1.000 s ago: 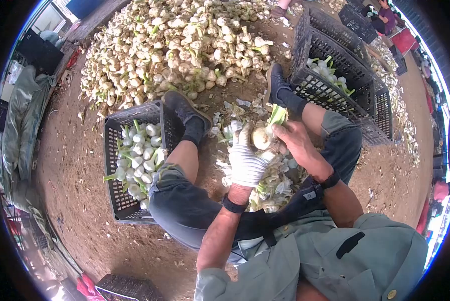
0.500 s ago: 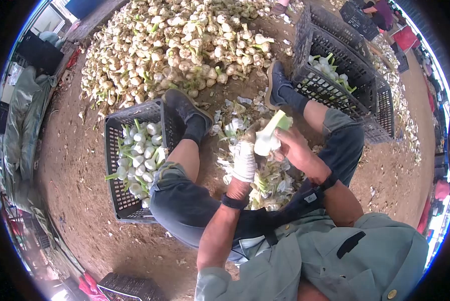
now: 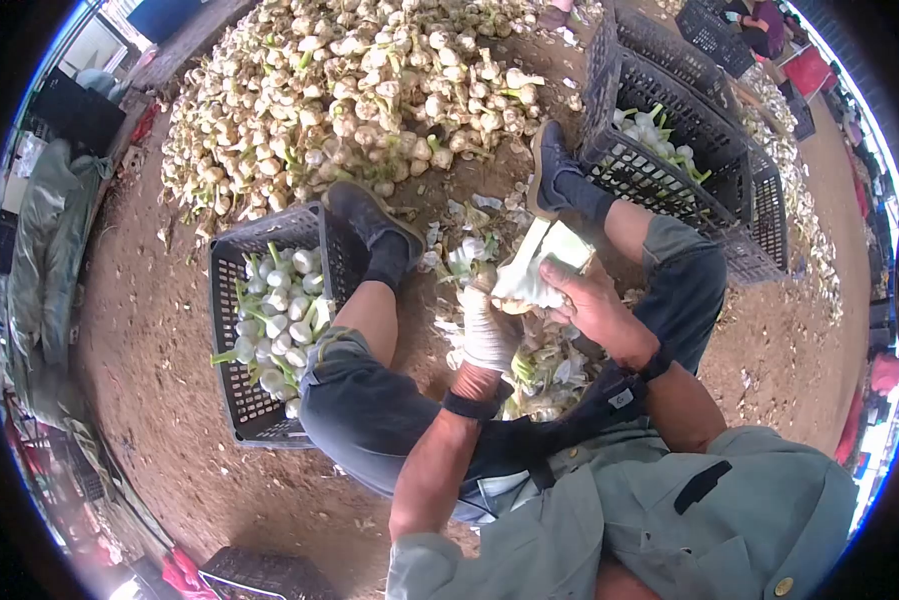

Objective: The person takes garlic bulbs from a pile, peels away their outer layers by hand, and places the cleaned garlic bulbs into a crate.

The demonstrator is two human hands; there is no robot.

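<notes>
Between my knees, both hands are at one garlic bulb [image 3: 531, 280] with a thick pale green stalk. My left hand [image 3: 489, 325], in a white glove, has its fingers closed at the bulb's lower left side. My bare right hand [image 3: 591, 300] grips the bulb and stalk from the right, the thumb lying across the peeled white surface. Loose skins [image 3: 544, 375] lie on the ground below the hands. By my left leg, a black crate [image 3: 226, 385] holds several cleaned white bulbs [image 3: 279, 310] with green stems.
A large heap of untrimmed garlic [image 3: 349, 100] lies ahead. Black crates [image 3: 659, 75] stand at the right, one with several white bulbs inside. Another crate [image 3: 264, 575] is at the bottom left. A person [image 3: 764, 25] sits at the far upper right near a red object [image 3: 807, 72].
Skin has come away from the bulb and stalk, showing a white surface. My left hand has turned and shifted to the bulb's lower left; my right thumb now lies across it.
</notes>
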